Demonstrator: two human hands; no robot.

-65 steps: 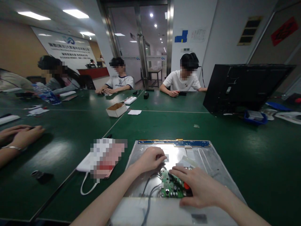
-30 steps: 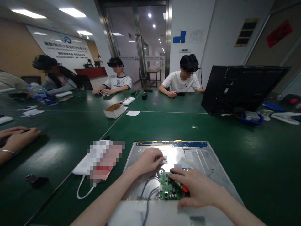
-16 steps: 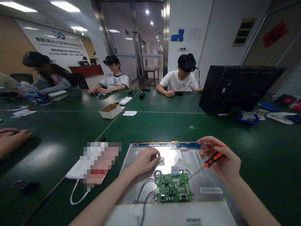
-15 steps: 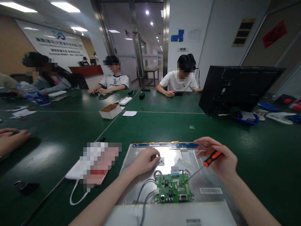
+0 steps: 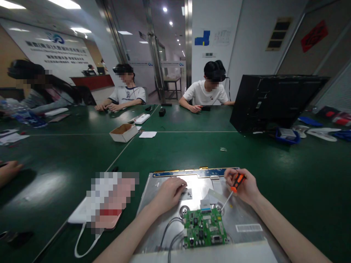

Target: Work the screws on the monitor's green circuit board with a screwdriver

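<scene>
R hand (image 5: 245, 188) grips screwdriver (image 5: 238, 182), tip at upper-R corner of PCB (image 5: 204, 226). PCB lies on metal panel (image 5: 241, 215). Prog.: tool at 1 corner; ribbon (image 5: 205, 206) + cables (image 5: 169, 250) still attached; whether corners loose, can't tell. L hand (image 5: 168, 193) half-curled over panel, grip unclear.

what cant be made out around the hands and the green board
All in the head view:
Screwdriver: its tip is too small to tell whether it meets a screw on the green board.
Left hand: hides whatever lies under its own curled fingers.
White label: too small to read.
Lower grey cable: cut off by the bottom edge.
</scene>
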